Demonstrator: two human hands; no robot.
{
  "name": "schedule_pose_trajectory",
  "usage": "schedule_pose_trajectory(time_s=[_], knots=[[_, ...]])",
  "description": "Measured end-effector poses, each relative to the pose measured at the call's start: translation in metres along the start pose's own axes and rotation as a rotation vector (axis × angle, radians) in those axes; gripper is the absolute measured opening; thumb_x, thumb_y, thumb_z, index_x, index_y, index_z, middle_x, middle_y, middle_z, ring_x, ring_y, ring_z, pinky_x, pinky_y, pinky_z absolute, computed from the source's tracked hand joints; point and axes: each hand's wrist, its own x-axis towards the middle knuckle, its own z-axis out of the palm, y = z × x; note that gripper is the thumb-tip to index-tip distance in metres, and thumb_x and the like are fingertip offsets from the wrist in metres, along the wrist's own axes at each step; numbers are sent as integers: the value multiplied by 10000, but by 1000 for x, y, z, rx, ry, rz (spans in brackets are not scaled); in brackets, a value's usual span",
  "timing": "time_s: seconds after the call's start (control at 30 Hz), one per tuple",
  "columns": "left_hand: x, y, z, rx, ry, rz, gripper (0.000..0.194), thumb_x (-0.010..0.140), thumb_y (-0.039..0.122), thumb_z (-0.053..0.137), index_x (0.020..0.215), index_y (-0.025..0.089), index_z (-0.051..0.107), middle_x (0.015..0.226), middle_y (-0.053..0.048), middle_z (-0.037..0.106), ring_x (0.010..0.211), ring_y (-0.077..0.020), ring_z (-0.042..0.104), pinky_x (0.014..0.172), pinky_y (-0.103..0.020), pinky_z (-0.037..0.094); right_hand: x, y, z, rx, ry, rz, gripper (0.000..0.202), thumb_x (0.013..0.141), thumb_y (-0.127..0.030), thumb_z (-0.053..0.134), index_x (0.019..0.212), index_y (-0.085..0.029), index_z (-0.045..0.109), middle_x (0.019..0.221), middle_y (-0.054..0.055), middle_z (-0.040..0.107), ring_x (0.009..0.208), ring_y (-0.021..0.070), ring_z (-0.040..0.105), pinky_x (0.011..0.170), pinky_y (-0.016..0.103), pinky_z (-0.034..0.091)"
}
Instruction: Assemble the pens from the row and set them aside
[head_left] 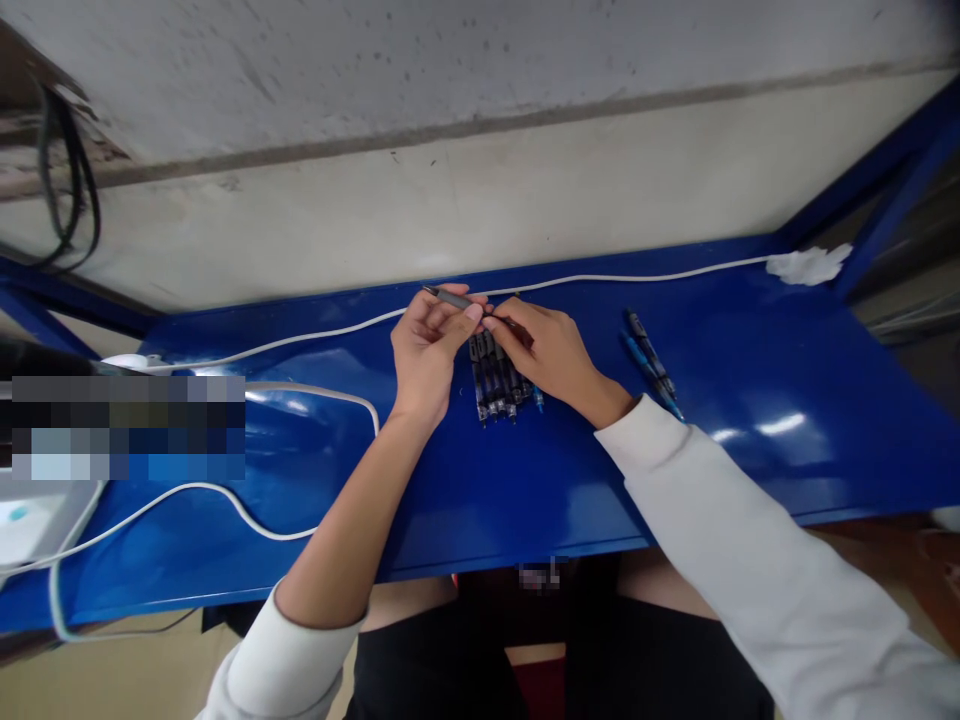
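Observation:
My left hand (427, 345) is closed around a dark pen (450, 297), whose grey grip and tip point to the upper left. With thumb and fingers pinched, my right hand (551, 350) meets the other end of that pen; its fingertips touch my left thumb. Whether it grips the pen itself or a small part of it is hidden. Just below both hands, a row of several dark pens (491, 380) lies side by side on the blue table (517, 500). A blue pen end (538, 398) shows at the right of this row, partly under my right hand.
Two or more pens, black (649, 350) and blue (651, 376), lie right of my right forearm. A white cable (637, 280) runs along the back edge to a crumpled white wrap (810, 265). More white cable (225, 495) loops at the left. A wall (480, 210) rises behind.

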Motion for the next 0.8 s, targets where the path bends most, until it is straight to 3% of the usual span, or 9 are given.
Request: schedule_pose_trajectory(time_s=[0.27, 0.43, 0.6, 0.8], knots=[[0, -5, 0, -1, 22, 38, 400, 846, 357, 1036, 1142, 251, 788, 1069, -50, 855, 1038, -206, 828, 966, -343, 678, 1, 0, 1, -56, -8, 43, 359, 1187, -513, 590, 971, -233, 650, 832, 6, 706, 681, 167, 566, 671, 327, 311], [11, 4, -13, -86, 215, 86, 396, 860, 332, 1032, 1150, 234, 781, 1047, -41, 829, 1064, -205, 818, 1032, -350, 652, 1, 1, -1, -36, 44, 35, 353, 1184, -534, 596, 1000, -237, 644, 855, 3, 708, 715, 166, 597, 689, 322, 361], [23, 8, -41, -253, 374, 46, 196, 937, 209, 943, 1033, 214, 773, 1114, -39, 818, 1222, -182, 785, 1197, -331, 589, 1, 1, 0, 29, 186, 20, 325, 1187, -553, 571, 1100, -246, 630, 808, -11, 655, 706, 172, 601, 706, 329, 412], [30, -11, -61, -189, 274, 53, 239, 905, 310, 999, 1023, 272, 794, 1194, -30, 836, 1330, -196, 763, 1246, -342, 584, 1, -2, -3, 45, 164, 35, 360, 1196, -607, 513, 1160, -261, 601, 804, -5, 662, 702, 187, 613, 698, 344, 418]])
